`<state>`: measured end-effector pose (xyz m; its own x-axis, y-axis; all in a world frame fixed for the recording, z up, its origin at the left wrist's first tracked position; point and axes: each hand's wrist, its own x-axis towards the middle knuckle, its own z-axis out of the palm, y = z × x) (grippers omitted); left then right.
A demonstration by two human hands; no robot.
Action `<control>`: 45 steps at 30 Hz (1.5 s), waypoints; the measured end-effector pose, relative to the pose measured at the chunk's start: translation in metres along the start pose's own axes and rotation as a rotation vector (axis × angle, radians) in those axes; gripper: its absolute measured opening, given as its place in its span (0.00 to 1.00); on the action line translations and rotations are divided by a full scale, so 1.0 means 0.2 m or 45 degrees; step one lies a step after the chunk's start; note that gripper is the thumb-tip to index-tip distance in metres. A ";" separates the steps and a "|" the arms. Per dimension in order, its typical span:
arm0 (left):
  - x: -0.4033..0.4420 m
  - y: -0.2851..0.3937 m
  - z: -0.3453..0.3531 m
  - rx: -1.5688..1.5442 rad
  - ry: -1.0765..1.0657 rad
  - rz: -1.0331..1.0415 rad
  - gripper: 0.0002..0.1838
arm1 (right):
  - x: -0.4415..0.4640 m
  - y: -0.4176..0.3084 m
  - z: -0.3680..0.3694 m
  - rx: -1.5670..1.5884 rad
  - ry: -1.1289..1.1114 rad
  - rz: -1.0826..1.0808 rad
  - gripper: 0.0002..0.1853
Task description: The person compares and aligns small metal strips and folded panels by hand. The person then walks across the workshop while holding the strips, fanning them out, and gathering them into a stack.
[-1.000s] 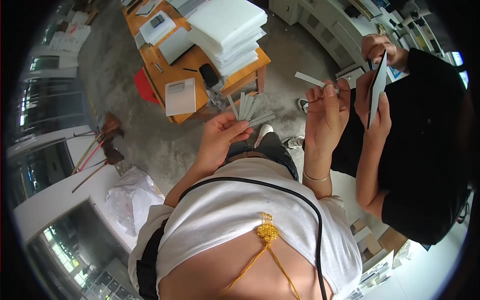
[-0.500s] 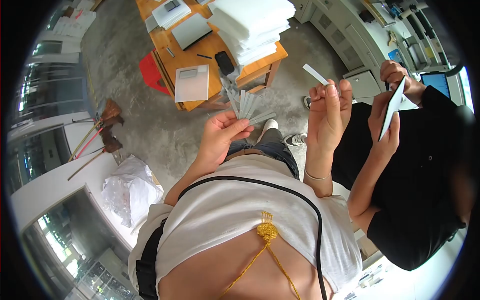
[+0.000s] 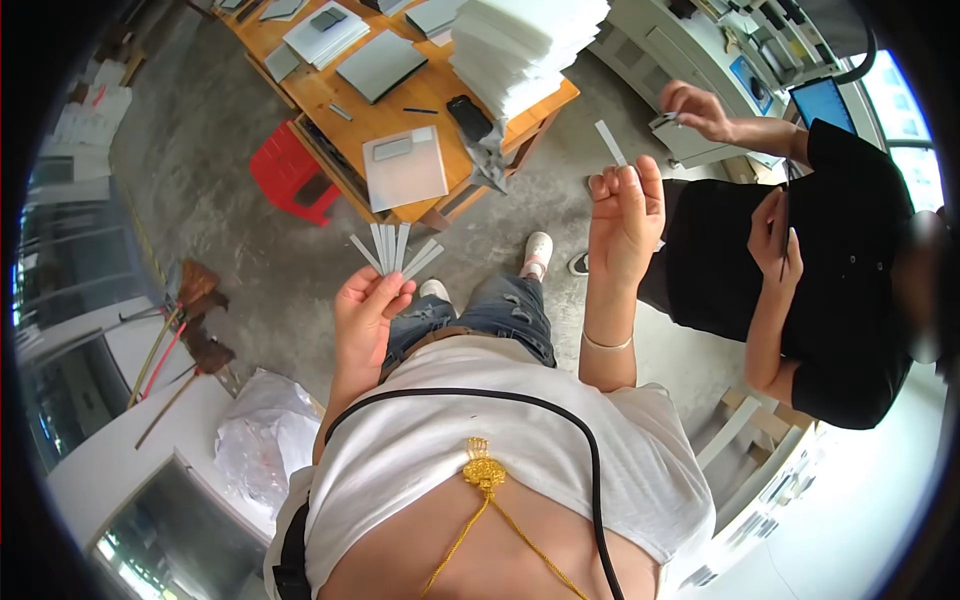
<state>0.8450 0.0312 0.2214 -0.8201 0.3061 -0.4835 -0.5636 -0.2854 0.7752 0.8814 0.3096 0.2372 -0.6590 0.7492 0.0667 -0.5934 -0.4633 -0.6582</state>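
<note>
Several thin pale strips fan out from my left hand, pinched between its thumb and fingers. One more pale strip stands up from my right hand, held between thumb and fingertips with the palm turned toward me. My hands are apart, both raised in front of my body above the grey floor. On the right, a person in a black shirt holds a flat dark-edged object in one hand; the person's other hand has a small item at its fingertips.
Ahead stands a wooden table with a tall stack of white sheets, papers and a phone-like object. A red stool is beside it. Brooms and a plastic bag are at left. Grey cabinets line the back right.
My left hand has moved left with the strips, away from my right hand. The strip in my right hand is more upright. The other person's hands have moved apart. The view has shifted.
</note>
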 end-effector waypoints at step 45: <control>-0.09 0.23 -0.78 -0.063 0.024 -0.014 0.09 | -0.63 0.70 0.20 -0.111 0.017 0.322 0.10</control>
<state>0.8187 -0.1293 0.2019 -0.8154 0.2925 -0.4995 -0.5761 -0.3270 0.7491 0.8620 0.1311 0.1664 -0.7746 0.6213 -0.1180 -0.3680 -0.5945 -0.7150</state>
